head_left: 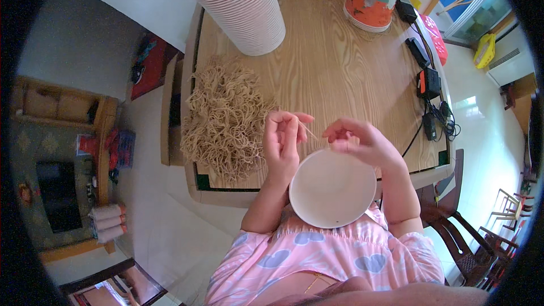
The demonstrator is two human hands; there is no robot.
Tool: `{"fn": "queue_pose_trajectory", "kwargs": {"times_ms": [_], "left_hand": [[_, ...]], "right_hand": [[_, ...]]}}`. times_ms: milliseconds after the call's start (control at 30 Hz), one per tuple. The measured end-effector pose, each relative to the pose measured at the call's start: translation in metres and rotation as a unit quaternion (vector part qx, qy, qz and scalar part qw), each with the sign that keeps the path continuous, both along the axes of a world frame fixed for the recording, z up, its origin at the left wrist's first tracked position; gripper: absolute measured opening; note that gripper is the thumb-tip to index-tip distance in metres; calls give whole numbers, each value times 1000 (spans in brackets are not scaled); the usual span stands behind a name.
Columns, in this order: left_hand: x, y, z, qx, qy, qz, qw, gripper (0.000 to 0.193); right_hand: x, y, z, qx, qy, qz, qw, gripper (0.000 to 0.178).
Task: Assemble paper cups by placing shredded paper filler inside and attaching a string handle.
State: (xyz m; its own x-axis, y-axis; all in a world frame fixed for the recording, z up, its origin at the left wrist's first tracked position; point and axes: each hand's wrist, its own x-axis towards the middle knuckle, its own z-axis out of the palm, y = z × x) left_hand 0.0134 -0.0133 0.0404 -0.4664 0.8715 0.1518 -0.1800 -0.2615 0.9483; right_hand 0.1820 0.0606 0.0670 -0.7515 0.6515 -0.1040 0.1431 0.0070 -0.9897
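Seen from above, a person in a pink patterned garment (pixel 310 252) sits at a wood-grain desk (pixel 320 68), with a white round tub (pixel 332 190) between the forearms, at the desk's near edge, its support hidden. To the tub's left, the loose heap of tan cords (pixel 224 122) could snag, since its lengths curl over one another and one tug might drag out several. Just beyond the tub's left rim, the left hand (pixel 281 137) has its grip closed to a thumb-and-finger pinch on one thin strand (pixel 309 131), which could slip because so little of it is held. The tub itself might tip, as neither hand clearly steadies it. Beyond its right rim, the right hand (pixel 367 143) has its fingers curled, its grip partly closed; whether it holds anything, I cannot tell. As for looks, the heap left of the tub is tangled and wavy, like crinkled noodles; the strand beyond the tub is pale, slender and fairly straight; the tub is plain white, its round face turned upward, with a small dark speck (pixel 337 222) near its lower rim
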Motion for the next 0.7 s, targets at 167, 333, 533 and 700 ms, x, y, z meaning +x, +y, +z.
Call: {"fn": "queue_pose_trajectory", "kwargs": {"times_ms": [167, 333, 533, 700], "left_hand": [[-19, -5, 2, -3, -303, -105, 947, 7], [-36, -9, -1, -24, -309, -187, 932, 4], [-46, -30, 30, -11, 295, -224, 929, 17], [-31, -43, 29, -61, 370, -155, 914, 16]], "right_hand": [[17, -21, 17, 220, -70, 9, 973, 12], [25, -31, 33, 399, -43, -2, 916, 13], [37, -38, 35, 425, -48, 17, 904, 16], [39, -44, 34, 431, -36, 36, 901, 19]]}}
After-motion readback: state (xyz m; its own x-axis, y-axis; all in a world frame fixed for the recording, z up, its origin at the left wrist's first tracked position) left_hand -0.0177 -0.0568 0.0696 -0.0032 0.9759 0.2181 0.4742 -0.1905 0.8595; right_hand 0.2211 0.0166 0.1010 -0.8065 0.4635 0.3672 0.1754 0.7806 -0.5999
